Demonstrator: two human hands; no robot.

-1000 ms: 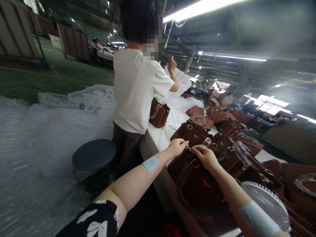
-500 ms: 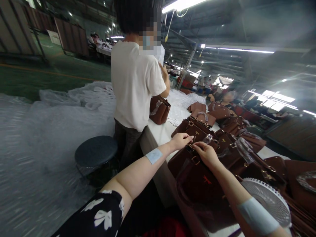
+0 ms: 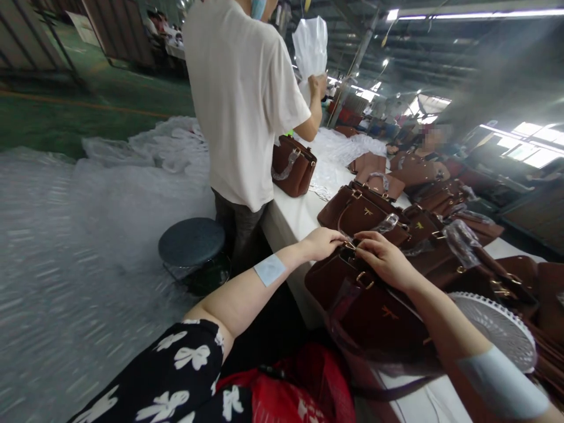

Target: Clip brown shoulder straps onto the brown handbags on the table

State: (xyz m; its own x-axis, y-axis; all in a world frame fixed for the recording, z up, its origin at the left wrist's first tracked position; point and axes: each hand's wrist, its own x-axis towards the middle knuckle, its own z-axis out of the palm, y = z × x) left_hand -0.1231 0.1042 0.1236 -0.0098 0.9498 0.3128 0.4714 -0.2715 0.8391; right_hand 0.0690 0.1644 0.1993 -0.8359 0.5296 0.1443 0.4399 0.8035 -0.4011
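A brown handbag (image 3: pixel 388 329) with a gold dragonfly emblem and plastic-wrapped handles stands close in front of me on the white table. At its upper far end is a small gold metal clasp (image 3: pixel 349 246). My left hand (image 3: pixel 325 242) is closed in a pinch at the clasp from the left. From the other side, my right hand (image 3: pixel 382 258) has thumb and fingertips bent around the same clasp. Fingers partly hide its exact shape and how it joins the bag. Right behind my fingers sits another brown handbag (image 3: pixel 352 216).
A co-worker in a white shirt (image 3: pixel 238 100) stands ahead, holding up a clear plastic bag (image 3: pixel 311 47) beside a brown handbag (image 3: pixel 296 169). Several more handbags lie rightward, near a white round fan (image 3: pixel 493 326). A dark stool (image 3: pixel 191 241) and heaped plastic sheeting (image 3: pixel 132 200) are at left.
My view has tilted downward and shifted. My right hand's fingers have spread more over the clasp, while both hands stay at it. The co-worker has raised the plastic bag forward.
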